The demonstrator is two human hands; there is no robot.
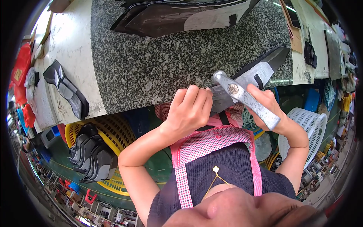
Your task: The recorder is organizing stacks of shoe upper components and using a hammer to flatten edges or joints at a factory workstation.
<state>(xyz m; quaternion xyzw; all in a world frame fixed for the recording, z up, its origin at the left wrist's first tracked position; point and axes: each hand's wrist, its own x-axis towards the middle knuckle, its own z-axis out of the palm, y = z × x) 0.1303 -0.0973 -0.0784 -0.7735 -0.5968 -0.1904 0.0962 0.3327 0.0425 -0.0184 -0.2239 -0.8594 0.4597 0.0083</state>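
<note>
My right hand (pixel 264 104) is closed round a hammer, its handle mostly hidden beneath the head. The shiny steel hammer head (pixel 251 102) is raised above the near edge of a speckled granite slab (pixel 151 72). Under it lies a dark and light grey shoe upper piece (pixel 261 72), slanting across the slab with one end past the near edge. My left hand (pixel 191 108) is closed at the piece's near left end, fingers curled and knuckles up. What its fingertips pinch is partly hidden, but the piece's edge runs into them.
A stack of similar dark uppers (pixel 181 19) lies at the slab's far side. More uppers (pixel 68 90) rest on the white table to the left. Below stand a yellow basket (pixel 117 136) holding several uppers and a white basket (pixel 308 128) at the right.
</note>
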